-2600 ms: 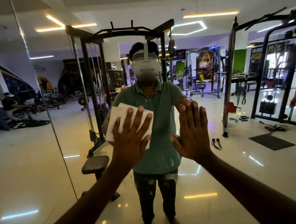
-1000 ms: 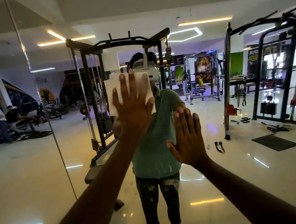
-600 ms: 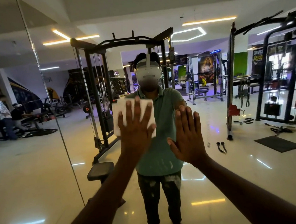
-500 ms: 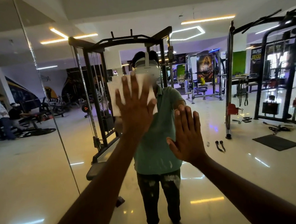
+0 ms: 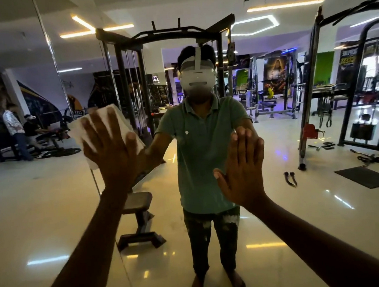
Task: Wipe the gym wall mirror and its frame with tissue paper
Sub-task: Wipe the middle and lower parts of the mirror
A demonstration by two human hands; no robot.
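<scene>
The wall mirror [image 5: 300,202] fills the whole view and reflects the gym and me. My left hand [image 5: 112,148] lies flat with straight, spread fingers, pressing a folded white tissue paper [image 5: 124,123] against the glass at centre left. The tissue sits right next to the thin vertical seam [image 5: 53,56] between two mirror panels. My right hand [image 5: 242,168] rests flat on the glass at centre right, fingers straight and together, holding nothing. No outer frame of the mirror is in view.
In the reflection stand a black cable machine [image 5: 165,35], a small bench [image 5: 138,200], racks at the right [image 5: 315,89] and a floor mat [image 5: 365,176]. People [image 5: 15,131] sit and stand at the far left of the reflection.
My left hand has slid the tissue left and down across the glass, from in front of my reflected head toward the panel seam. The right hand has stayed planted on the mirror.
</scene>
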